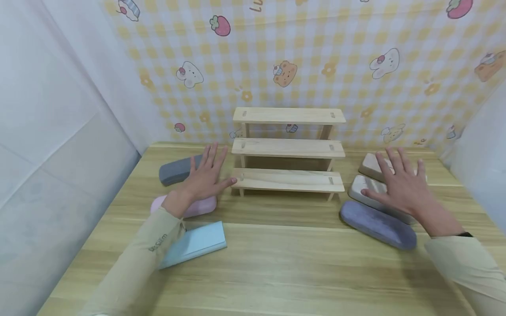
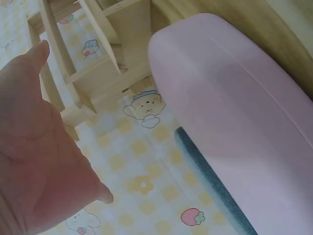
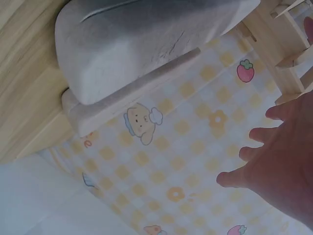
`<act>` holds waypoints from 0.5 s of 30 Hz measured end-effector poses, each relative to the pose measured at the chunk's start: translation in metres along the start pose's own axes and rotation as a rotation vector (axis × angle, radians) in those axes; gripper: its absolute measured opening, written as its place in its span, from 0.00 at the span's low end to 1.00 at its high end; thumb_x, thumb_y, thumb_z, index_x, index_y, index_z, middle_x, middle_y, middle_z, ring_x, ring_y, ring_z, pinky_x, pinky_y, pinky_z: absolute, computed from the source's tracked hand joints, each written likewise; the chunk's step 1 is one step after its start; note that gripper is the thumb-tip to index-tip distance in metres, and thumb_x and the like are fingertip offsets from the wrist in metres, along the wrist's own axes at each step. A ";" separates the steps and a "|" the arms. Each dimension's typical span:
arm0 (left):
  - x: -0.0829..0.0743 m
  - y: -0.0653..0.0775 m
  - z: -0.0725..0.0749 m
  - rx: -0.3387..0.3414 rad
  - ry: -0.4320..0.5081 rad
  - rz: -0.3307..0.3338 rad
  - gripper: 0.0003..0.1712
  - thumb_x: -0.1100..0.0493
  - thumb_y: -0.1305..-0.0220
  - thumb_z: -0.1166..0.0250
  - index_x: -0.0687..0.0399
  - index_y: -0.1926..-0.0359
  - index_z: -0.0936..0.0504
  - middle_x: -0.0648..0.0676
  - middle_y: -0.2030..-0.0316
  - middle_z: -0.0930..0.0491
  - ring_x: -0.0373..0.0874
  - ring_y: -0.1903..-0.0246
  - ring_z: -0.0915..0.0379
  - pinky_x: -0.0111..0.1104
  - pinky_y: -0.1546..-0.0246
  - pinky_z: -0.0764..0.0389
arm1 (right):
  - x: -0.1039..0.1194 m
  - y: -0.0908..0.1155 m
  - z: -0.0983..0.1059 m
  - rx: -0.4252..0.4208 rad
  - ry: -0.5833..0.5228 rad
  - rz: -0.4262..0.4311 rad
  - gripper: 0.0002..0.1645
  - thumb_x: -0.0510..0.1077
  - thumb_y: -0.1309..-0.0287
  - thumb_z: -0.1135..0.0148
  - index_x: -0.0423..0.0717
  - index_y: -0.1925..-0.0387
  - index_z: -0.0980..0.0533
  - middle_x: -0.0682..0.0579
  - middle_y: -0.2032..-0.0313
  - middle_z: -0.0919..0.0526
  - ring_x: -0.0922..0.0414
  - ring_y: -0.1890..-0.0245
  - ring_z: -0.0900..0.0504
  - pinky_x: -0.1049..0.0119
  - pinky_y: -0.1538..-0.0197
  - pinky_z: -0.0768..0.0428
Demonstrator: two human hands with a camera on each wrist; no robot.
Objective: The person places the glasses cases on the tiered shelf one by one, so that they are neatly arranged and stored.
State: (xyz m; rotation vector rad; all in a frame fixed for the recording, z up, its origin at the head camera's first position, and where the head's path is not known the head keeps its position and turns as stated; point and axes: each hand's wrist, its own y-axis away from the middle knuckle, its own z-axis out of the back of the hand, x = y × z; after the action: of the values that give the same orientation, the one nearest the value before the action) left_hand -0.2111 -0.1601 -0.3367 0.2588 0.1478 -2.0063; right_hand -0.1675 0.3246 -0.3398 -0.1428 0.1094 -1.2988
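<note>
Pale cases [image 1: 361, 188] lie by the right hand [image 1: 407, 191]; a pink case [image 1: 202, 207] lies just nearer than the left hand [image 1: 205, 177]. Both are spread wide, holding nothing. Only the head view shows the blue case [image 1: 203, 240], near left.

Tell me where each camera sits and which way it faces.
Head: on the head, facing forward and down at the wooden rack; sleeves, left hand and right hand show.
Left wrist: on that wrist, facing the pink case and patterned cloth; left hand at left.
Right wrist: on that wrist, facing two pale cases; right hand at right.
Head and left wrist share the pink case.
</note>
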 end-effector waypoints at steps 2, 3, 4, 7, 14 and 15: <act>-0.001 0.000 -0.001 0.002 0.006 0.002 0.52 0.28 0.37 0.57 0.47 0.28 0.75 0.54 0.32 0.88 0.50 0.34 0.92 0.63 0.44 0.78 | -0.003 0.001 -0.001 -0.006 0.002 -0.007 0.62 0.72 0.50 0.44 0.39 0.29 0.57 0.37 0.30 0.63 0.42 0.31 0.73 0.29 0.44 0.65; -0.002 -0.001 -0.001 0.003 0.002 0.000 0.52 0.28 0.37 0.58 0.46 0.28 0.75 0.54 0.33 0.88 0.50 0.34 0.93 0.63 0.44 0.78 | -0.005 0.002 -0.001 -0.007 -0.001 -0.011 0.62 0.71 0.50 0.44 0.39 0.29 0.57 0.37 0.29 0.63 0.42 0.31 0.73 0.29 0.44 0.66; -0.003 -0.001 -0.002 0.004 -0.002 -0.005 0.52 0.28 0.37 0.58 0.47 0.28 0.75 0.54 0.33 0.88 0.50 0.34 0.93 0.63 0.44 0.78 | -0.006 0.003 -0.002 -0.008 -0.005 -0.013 0.62 0.71 0.50 0.44 0.39 0.29 0.57 0.37 0.29 0.64 0.43 0.31 0.74 0.29 0.43 0.67; -0.004 -0.002 -0.003 0.012 -0.014 -0.016 0.52 0.28 0.37 0.58 0.46 0.29 0.76 0.54 0.33 0.88 0.50 0.35 0.93 0.63 0.44 0.77 | -0.009 0.005 -0.003 0.000 -0.019 -0.016 0.62 0.71 0.49 0.44 0.40 0.28 0.59 0.40 0.29 0.68 0.44 0.31 0.77 0.30 0.43 0.70; -0.005 -0.006 -0.005 0.014 -0.003 -0.019 0.51 0.31 0.35 0.56 0.46 0.29 0.76 0.54 0.33 0.89 0.50 0.35 0.93 0.63 0.44 0.79 | -0.013 0.008 -0.004 0.014 -0.024 -0.020 0.62 0.71 0.48 0.45 0.40 0.28 0.60 0.39 0.29 0.69 0.44 0.32 0.77 0.31 0.43 0.72; -0.005 -0.007 -0.005 0.017 0.001 -0.018 0.51 0.31 0.35 0.56 0.46 0.29 0.76 0.54 0.33 0.89 0.50 0.35 0.93 0.62 0.44 0.79 | -0.013 0.008 -0.004 0.018 -0.025 -0.021 0.62 0.71 0.48 0.45 0.40 0.28 0.60 0.38 0.29 0.68 0.44 0.32 0.77 0.31 0.43 0.72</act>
State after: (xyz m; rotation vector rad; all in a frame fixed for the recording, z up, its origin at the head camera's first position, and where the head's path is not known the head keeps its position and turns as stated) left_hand -0.2142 -0.1513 -0.3405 0.2704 0.1348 -2.0255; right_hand -0.1645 0.3392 -0.3451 -0.1452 0.0745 -1.3185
